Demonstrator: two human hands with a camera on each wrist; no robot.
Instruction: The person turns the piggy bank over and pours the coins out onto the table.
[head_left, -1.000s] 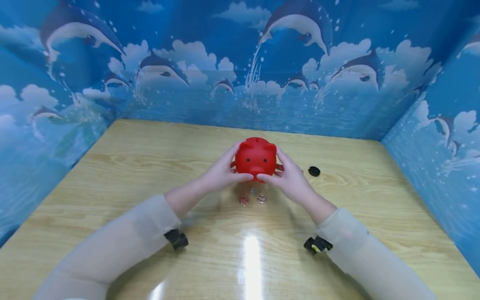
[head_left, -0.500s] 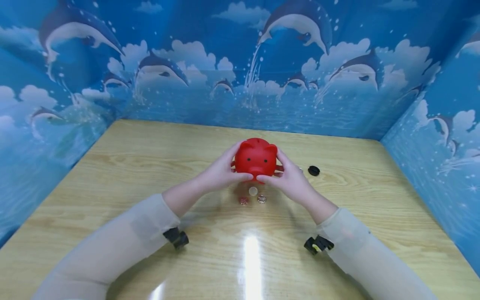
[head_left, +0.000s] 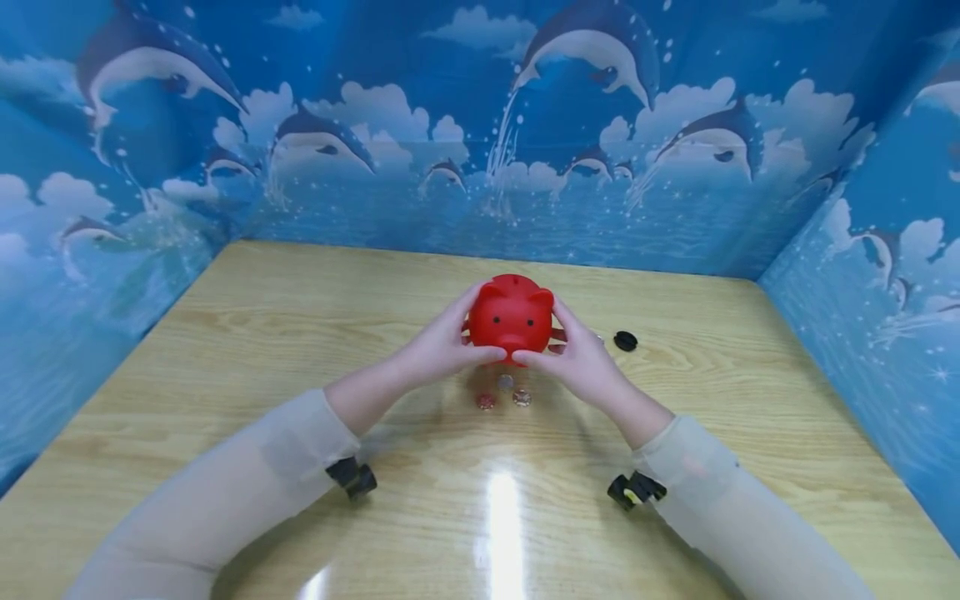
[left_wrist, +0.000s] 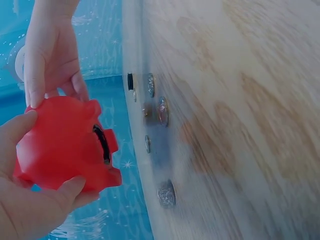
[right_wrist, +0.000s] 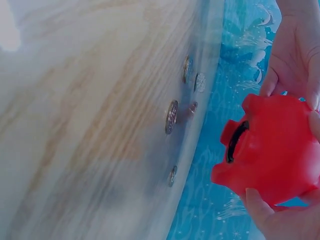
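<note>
In the head view, a red piggy bank [head_left: 510, 315] is held up off the table, its snout toward me. My left hand [head_left: 450, 337] grips it from the left and my right hand [head_left: 585, 354] from the right, thumbs meeting near the snout. Both wrist views show the underside opening [right_wrist: 237, 142], dark-rimmed and facing down at the table. Beneath it lie a reddish coin [head_left: 486, 402], a silvery coin [head_left: 522, 398] and a small greyish coin [head_left: 506, 382]. More coins, such as a silver coin [left_wrist: 166, 194], show in the left wrist view.
A black oval plug [head_left: 626, 341] lies right of my right hand, with a pale coin [head_left: 600, 338] partly hidden beside that hand. The wooden table [head_left: 315, 300] ends at a blue dolphin-print curtain [head_left: 420, 200] at the back and sides.
The small coin below the snout changes look: blurred a second ago, a bright round face half a second ago, greyish now. Both hands and the piggy bank stay nearly still.
</note>
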